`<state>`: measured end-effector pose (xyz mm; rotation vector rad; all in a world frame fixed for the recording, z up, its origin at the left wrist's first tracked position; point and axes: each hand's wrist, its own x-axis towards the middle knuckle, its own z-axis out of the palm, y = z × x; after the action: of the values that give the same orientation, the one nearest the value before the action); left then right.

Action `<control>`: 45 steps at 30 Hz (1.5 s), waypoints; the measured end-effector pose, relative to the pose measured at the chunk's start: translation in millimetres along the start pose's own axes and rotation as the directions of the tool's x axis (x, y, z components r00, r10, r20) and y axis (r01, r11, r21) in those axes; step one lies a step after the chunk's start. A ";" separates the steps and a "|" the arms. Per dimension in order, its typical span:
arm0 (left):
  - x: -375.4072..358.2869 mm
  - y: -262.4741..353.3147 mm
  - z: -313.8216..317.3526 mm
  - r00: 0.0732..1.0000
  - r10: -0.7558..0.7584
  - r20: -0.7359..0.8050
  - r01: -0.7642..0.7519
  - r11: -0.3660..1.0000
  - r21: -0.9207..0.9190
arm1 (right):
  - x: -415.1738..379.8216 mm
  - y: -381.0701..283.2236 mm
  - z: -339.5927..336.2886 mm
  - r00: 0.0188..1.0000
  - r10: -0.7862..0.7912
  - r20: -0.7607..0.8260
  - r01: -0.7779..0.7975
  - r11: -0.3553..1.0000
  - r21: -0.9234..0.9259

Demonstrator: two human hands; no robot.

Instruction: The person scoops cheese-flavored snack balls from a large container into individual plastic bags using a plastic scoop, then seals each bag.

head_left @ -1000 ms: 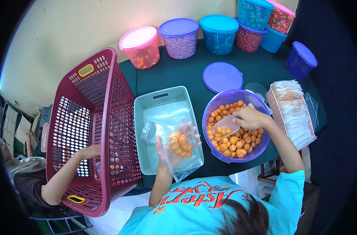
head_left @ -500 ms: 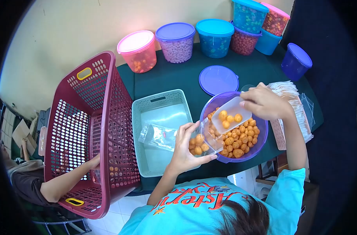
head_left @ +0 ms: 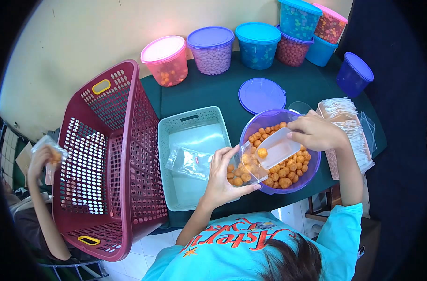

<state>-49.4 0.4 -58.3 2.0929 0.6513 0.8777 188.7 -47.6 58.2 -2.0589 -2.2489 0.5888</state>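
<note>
At the far left, a co-worker's hand (head_left: 39,161) grips a small clear plastic packet (head_left: 55,153) with orange pieces in it, just beside a tall maroon basket of perforated plastic (head_left: 147,140). Right of that, on a dark green tablecloth (head_left: 199,93), sits a pale green rectangular plastic tray (head_left: 209,114); a crumpled clear plastic wrapper (head_left: 187,161) lies in it. Beyond the tray, a round pink lidded tub (head_left: 169,65) and a round purple-lidded tub (head_left: 211,58) stand at the far edge.

Over the tray's right side, the person's left hand (head_left: 223,175) is clamped around an open clear plastic bag (head_left: 246,171), partly filled with round orange snack balls. The bag's mouth is tilted toward a translucent white plastic scoop (head_left: 281,146), where one orange ball rests near the lip; whether scoop and bag touch, I cannot tell. Beneath the scoop is a round purple plastic bucket (head_left: 267,121) of the same balls, with a flat purple lid (head_left: 262,95) beyond it. The right hand (head_left: 316,131) is closed on the scoop's handle end, above the bucket's right side. Farther right, a pale pink rectangular basket (head_left: 333,165) holds upright white packets (head_left: 352,129).
</note>
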 end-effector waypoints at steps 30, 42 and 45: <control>-13.5 10.5 14.2 0.912 -0.172 -0.371 -0.102 0.782 -0.614 | 44.2 -143.9 140.3 0.755 0.037 -0.654 0.632 0.223 0.742; -7.6 -14.1 -49.1 0.904 -0.278 -0.324 -0.155 0.494 -0.856 | 56.5 -114.8 132.9 0.700 -0.058 -0.711 0.564 0.656 0.502; -4.8 -4.2 -61.7 0.980 -0.068 -0.188 -0.140 0.437 -0.888 | 55.2 -120.2 145.0 0.838 -0.172 -0.518 0.450 0.755 0.477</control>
<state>-99.9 27.3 -34.2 1.0167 0.1156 1.1337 27.3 -36.4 -52.8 -1.2964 -1.7811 0.6004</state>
